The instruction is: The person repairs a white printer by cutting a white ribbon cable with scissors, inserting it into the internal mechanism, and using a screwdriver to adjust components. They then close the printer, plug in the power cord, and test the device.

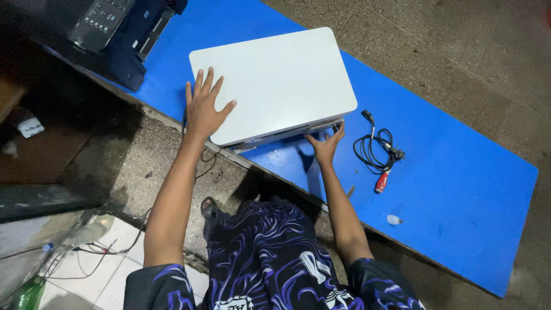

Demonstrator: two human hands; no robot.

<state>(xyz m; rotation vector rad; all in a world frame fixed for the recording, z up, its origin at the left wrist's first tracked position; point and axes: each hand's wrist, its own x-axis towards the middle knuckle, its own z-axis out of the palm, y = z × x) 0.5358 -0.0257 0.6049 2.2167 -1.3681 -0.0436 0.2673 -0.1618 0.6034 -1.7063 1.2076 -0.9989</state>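
A white boxy machine (275,80) with a flat bare top lies on a blue board (447,172). My left hand (204,106) rests flat on its near-left corner with the fingers spread. My right hand (326,143) grips the lower front edge of the machine at its near-right corner, fingers curled under the rim. The underside of the machine is hidden.
A coiled black power cable (376,146) and a red-handled tool (381,182) lie on the board to the right. A dark blue printer (123,28) sits at the board's far-left end. Green bottle (26,293) and loose wires (97,252) lie on the floor at left.
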